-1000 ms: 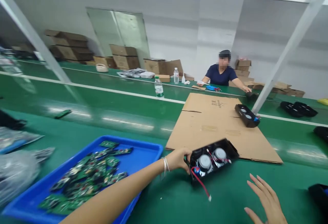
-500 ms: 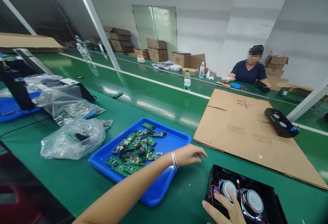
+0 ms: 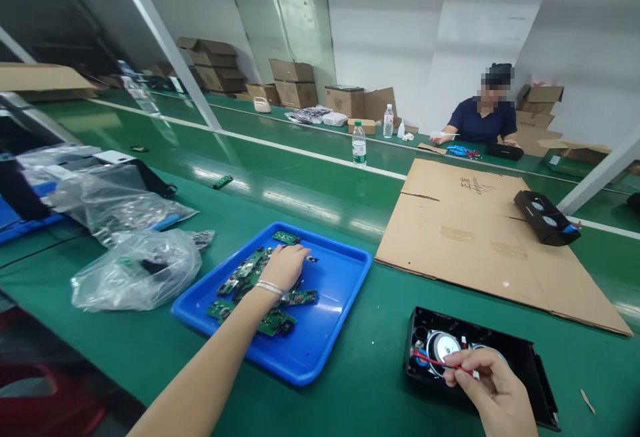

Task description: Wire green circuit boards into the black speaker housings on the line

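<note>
My left hand [image 3: 286, 267] reaches down onto the pile of green circuit boards [image 3: 246, 270] in the blue tray [image 3: 320, 357]; its fingers are bent over a board and their tips are mostly hidden. A silvery band circles that wrist. At the lower right, my right hand [image 3: 487, 377] pinches the red wires [image 3: 433, 359] over an open black case [image 3: 537, 383]. Two round speakers [image 3: 445, 347] sit inside the case, one partly covered by my fingers.
Flattened cardboard [image 3: 450, 223] carries another black speaker case [image 3: 545, 218]. Clear plastic bags [image 3: 137, 270] lie left of the tray. A bottle [image 3: 359, 145] stands beyond it. Across the bench sits a person [image 3: 483, 120]. A small scrap [image 3: 587, 401] lies far right.
My left hand has moved left from the tray's right edge onto the boards. My right hand, spread over the speakers before, now pinches the red wires. The view has shifted slightly.
</note>
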`<control>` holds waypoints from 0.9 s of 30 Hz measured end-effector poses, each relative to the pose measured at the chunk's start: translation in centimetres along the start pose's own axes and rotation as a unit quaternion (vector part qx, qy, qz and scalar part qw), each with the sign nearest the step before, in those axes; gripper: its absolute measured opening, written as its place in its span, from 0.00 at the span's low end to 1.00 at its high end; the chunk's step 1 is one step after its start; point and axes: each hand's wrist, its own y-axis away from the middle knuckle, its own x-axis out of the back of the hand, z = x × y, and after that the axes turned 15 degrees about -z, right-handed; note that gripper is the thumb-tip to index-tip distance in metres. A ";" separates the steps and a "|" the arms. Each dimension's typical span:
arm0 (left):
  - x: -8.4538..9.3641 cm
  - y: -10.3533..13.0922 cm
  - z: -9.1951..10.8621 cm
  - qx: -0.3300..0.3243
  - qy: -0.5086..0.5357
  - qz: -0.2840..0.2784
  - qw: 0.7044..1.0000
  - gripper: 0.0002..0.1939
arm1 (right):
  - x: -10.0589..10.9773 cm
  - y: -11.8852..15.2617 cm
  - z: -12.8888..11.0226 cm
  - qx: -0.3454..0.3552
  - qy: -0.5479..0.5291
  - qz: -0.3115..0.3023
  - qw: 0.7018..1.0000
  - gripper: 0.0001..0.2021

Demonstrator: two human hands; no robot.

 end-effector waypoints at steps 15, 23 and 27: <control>-3.3 11.1 14.4 -0.066 0.806 -0.196 0.555 0.22 | -2.7 -1.5 -0.9 0.025 0.107 -0.173 0.979 0.08; -4.8 11.7 16.3 0.010 0.829 -0.255 0.498 0.24 | -3.0 -0.7 -2.3 0.047 0.279 -0.258 0.924 0.09; -4.9 11.9 15.7 -0.046 0.787 -0.246 0.563 0.22 | -2.4 -0.6 -2.4 0.016 0.266 -0.241 0.933 0.08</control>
